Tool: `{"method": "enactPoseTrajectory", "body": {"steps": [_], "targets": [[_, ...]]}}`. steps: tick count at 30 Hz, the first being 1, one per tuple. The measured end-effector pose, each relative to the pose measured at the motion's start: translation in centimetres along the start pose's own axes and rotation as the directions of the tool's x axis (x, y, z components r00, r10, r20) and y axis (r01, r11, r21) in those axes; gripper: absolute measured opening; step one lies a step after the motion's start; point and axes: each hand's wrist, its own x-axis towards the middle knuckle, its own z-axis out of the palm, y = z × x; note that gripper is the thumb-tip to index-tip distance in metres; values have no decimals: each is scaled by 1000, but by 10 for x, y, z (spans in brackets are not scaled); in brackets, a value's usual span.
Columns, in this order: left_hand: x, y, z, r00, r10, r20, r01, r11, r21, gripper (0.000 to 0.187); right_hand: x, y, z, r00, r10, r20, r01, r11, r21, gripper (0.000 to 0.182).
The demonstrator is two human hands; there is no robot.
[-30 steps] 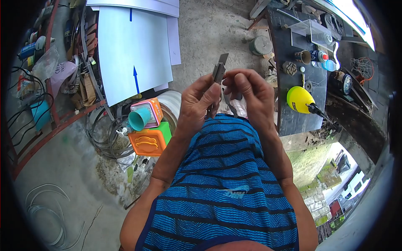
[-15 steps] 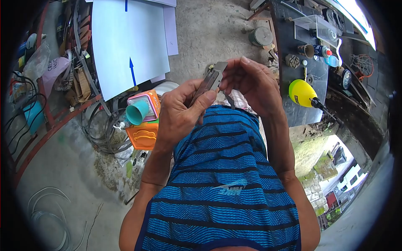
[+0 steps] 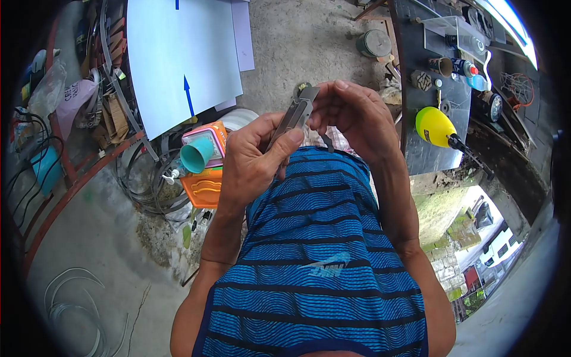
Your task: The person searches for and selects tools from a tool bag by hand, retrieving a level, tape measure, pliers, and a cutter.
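My left hand [image 3: 253, 154] grips a grey metal utility knife [image 3: 291, 122], thumb along its near side, the flat tip pointing up and away from me. My right hand [image 3: 357, 116] is cupped around the tip end, fingers loosely curled and fingertips close to the metal; its thumb is mostly hidden. A narrow dark strip [image 3: 328, 143] shows just below the right fingertips, in front of my plaid shorts. Both hands are held out above the hem of my blue striped shirt [image 3: 315, 220].
At left lie a white board [image 3: 178, 65] with blue arrows, a teal cup [image 3: 197, 156] on an orange container [image 3: 203, 189], and wire coils. The dark table [image 3: 440, 157] at right holds a yellow-green bottle [image 3: 434, 127], cans and a clear box. A lidded bucket [image 3: 376, 43] stands on the concrete floor.
The utility knife has tilted slightly, its broad tip now looking narrower. The right hand has shifted a little. The surroundings have moved slightly in view with my head.
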Motion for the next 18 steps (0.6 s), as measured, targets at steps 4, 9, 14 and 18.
{"method": "enactPoseTrajectory", "body": {"steps": [4, 9, 14, 18], "targets": [[0, 0, -3, 1000, -3, 2, 3, 1000, 11, 27, 3, 2, 1, 1000, -2, 2, 2, 1000, -9, 36], [0, 0, -5, 1000, 0, -4, 0, 1000, 22, 27, 6, 4, 1, 1000, 8, -14, -8, 1000, -1, 31], [0, -2, -5, 1000, 2, -28, -1, 999, 44, 30, 7, 6, 4, 999, 27, -34, -28, 999, -35, 25], [0, 0, -5, 1000, -4, -18, 5, 998, 58, 28, 6, 6, 9, 998, 7, -65, -17, 986, -164, 23]]}}
